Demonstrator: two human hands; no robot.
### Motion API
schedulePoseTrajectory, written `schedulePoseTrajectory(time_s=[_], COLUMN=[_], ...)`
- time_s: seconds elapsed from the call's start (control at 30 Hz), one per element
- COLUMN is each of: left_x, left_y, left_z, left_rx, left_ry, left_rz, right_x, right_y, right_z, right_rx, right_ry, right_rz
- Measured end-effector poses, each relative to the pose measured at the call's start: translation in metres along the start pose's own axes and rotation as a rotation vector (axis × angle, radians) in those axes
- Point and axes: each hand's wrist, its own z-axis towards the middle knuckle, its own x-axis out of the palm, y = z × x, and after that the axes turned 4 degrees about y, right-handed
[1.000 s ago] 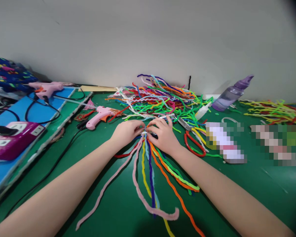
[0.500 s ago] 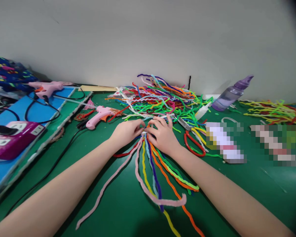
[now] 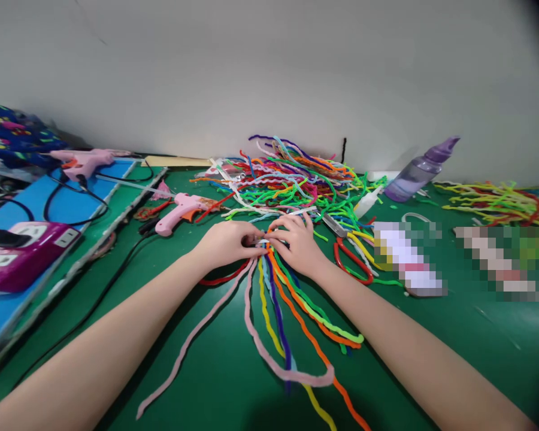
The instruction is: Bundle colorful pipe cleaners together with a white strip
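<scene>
Both hands meet at the gathered end of several coloured pipe cleaners [image 3: 276, 305]. My left hand [image 3: 227, 244] pinches the bundle from the left, thumb and fingers closed at its top. From the right, my right hand [image 3: 296, 244] presses its fingertips on the same spot. A small white strip [image 3: 263, 241] shows between the fingertips; how it runs around the bundle is partly hidden. Pink, yellow, blue, purple, orange and green strands fan out toward me over the green table [image 3: 197, 383]. Close to my right hand lie red-handled scissors [image 3: 354, 263].
A heap of pipe cleaners [image 3: 291, 173] lies behind my hands, another pile [image 3: 503, 203] far right. A pink glue gun [image 3: 184, 212] and a purple power strip [image 3: 27, 254] are at left. A purple bottle [image 3: 417, 173] leans near a white glue bottle [image 3: 367, 202].
My left hand has shifted slightly, its thumb now lower and stretched across the bundle. The fanned pipe cleaners have swung a little; the curled pink end has moved left and down.
</scene>
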Motion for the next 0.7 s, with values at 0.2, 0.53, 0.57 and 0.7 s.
schedulePoseTrajectory(time_s=[0.2,0.53,0.57,0.7], left_x=[-0.0018,-0.0038,-0.0040,-0.0044], left_y=[0.0006,-0.0039,-0.0047,-0.0078], left_z=[0.0012,-0.0002,-0.0003,-0.0011], left_rx=[0.003,0.032,0.033,0.026], left_ry=[0.062,0.078,0.081,0.087], left_rz=[0.032,0.212,0.230,0.295], right_x=[-0.0008,-0.0012,-0.0021,-0.0058], right_y=[-0.0016,-0.0011,-0.0009,-0.0006], right_z=[0.0008,0.0006,0.0004,-0.0003], right_rx=[0.016,0.041,0.047,0.064], right_ry=[0.001,-0.052,-0.076,-0.160], right_rz=[0.032,0.081,0.095,0.140])
